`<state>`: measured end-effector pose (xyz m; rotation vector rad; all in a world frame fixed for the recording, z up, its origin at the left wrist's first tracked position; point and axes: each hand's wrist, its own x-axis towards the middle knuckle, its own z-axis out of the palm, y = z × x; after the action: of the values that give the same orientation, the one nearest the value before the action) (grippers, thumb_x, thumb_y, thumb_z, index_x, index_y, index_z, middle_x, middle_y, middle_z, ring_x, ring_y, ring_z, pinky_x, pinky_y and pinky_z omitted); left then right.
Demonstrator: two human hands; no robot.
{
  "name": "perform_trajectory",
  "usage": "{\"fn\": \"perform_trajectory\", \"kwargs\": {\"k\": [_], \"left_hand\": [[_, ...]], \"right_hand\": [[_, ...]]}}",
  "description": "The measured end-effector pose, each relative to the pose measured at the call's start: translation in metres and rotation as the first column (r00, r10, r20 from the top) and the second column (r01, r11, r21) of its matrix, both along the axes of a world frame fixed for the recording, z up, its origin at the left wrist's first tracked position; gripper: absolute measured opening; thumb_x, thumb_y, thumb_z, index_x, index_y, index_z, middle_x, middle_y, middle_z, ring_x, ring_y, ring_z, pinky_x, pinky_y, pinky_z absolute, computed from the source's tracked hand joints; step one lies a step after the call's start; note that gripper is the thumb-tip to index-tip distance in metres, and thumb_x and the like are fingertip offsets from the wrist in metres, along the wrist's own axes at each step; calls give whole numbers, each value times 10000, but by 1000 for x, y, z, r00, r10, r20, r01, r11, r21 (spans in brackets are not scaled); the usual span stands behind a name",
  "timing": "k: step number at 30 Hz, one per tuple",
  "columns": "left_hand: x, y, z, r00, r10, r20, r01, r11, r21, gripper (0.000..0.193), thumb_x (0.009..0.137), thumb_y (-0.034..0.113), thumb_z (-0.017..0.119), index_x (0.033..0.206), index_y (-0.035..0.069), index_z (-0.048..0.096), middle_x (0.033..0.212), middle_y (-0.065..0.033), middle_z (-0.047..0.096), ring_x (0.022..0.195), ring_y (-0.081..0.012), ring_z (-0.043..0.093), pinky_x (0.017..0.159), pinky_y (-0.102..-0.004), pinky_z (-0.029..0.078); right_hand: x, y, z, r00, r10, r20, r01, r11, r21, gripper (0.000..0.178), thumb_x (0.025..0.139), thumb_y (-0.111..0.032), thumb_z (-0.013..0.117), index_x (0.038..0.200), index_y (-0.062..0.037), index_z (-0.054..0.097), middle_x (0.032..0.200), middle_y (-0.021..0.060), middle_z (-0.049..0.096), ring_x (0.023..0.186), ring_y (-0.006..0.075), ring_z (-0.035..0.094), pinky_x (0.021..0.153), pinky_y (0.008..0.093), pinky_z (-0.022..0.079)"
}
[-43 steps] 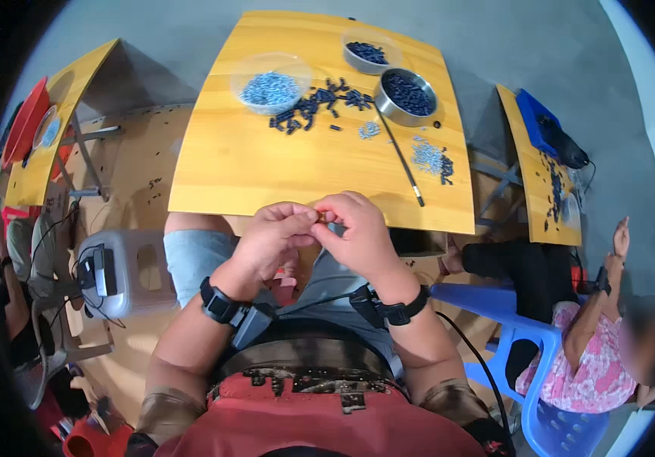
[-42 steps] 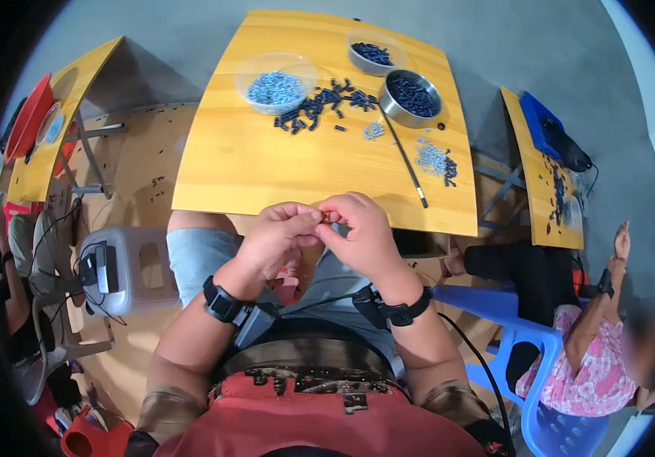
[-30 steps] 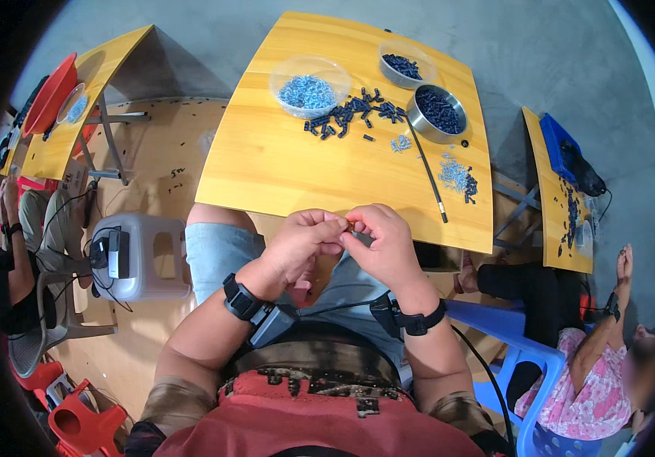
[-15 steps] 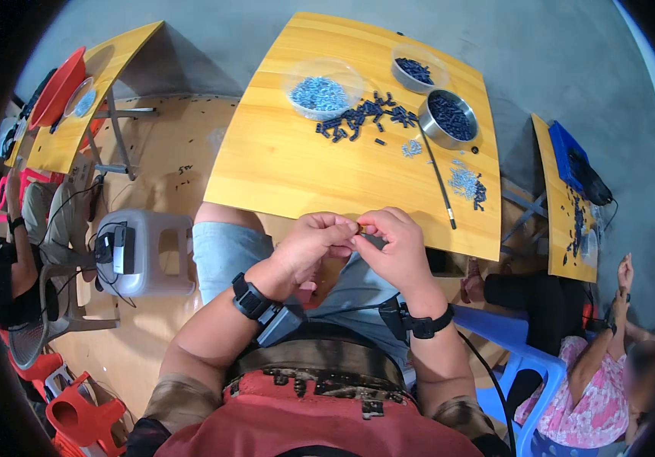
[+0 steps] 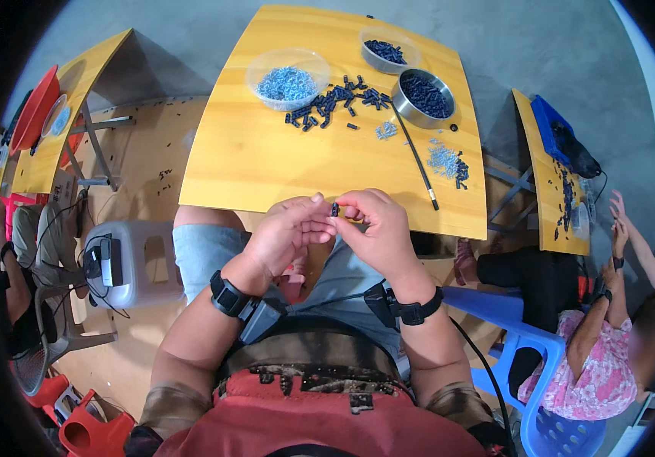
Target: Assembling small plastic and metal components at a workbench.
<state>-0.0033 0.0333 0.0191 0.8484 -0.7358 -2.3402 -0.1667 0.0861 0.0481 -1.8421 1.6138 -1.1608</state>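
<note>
A small dark piece [image 5: 335, 209] stands roughly upright near the front edge of the yellow table [image 5: 243, 171], pinched between the thumb and forefinger of my right hand [image 5: 381, 232]. My fingertips cover part of it, and it is too small for me to make out its details. My left hand [image 5: 281, 234] is just beside it, palm turned up, thumb lifted away from loosely bent fingers; whether a fingertip touches the piece I can't tell. My right hand's other fingers fold in behind the pinch, partly hidden. Both forearms come up from below and angle inward, a black strap on each wrist.

Beyond my hands lie loose dark pieces [image 5: 335, 103], heaped between a clear bowl [image 5: 258, 64] of pale blue bits and a metal bowl [image 5: 409, 114] full of dark pieces. A black rod [image 5: 416, 158] slants from the metal bowl toward me, left of some scattered pale bits [image 5: 442, 161].
</note>
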Motion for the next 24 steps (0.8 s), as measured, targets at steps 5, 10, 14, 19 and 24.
{"fn": "perform_trajectory", "kwargs": {"k": [5, 10, 14, 19, 24], "left_hand": [[0, 3, -5, 996, -1, -87, 2, 1000, 5, 220, 901, 215, 561, 929, -2, 580, 828, -80, 633, 732, -139, 618, 676, -234, 518], [2, 2, -5, 994, 15, -105, -15, 1000, 2, 188, 906, 185, 548, 933, 2, 582, 828, -77, 634, 731, -136, 617, 682, -237, 521], [3, 2, -1, 992, 12, -122, -8, 999, 33, 168, 906, 171, 549, 944, 11, 586, 830, -72, 633, 734, -130, 616, 687, -232, 520], [3, 5, -3, 998, 27, -55, -30, 997, -65, 148, 881, 160, 595, 941, 25, 594, 843, -51, 633, 739, -117, 611, 687, -227, 514], [2, 5, -5, 998, 20, 60, -10, 987, -161, 153, 870, 173, 619, 946, 41, 603, 860, -22, 635, 742, -95, 599, 668, -205, 484]], "right_hand": [[3, 1, 2, 1000, -3, 10, 3, 1000, -5, 241, 668, -20, 722, 882, -27, 611, 722, 61, 564, 636, 144, 548, 578, 249, 449], [7, 1, 6, 999, -2, 41, 2, 1000, -2, 205, 679, -36, 694, 858, -22, 595, 709, 90, 557, 639, 219, 557, 552, 304, 457], [7, 2, 6, 1000, -3, 29, 4, 1000, -28, 207, 680, -30, 690, 864, -21, 594, 711, 88, 559, 648, 219, 559, 551, 300, 456], [8, 0, 6, 999, 33, 35, -32, 999, -28, 224, 676, -17, 680, 882, -23, 593, 729, 93, 565, 663, 229, 559, 574, 308, 462], [9, 1, 8, 999, 27, 35, -27, 1000, -9, 240, 677, -10, 668, 902, -32, 587, 742, 90, 568, 676, 237, 562, 595, 324, 467]]}}
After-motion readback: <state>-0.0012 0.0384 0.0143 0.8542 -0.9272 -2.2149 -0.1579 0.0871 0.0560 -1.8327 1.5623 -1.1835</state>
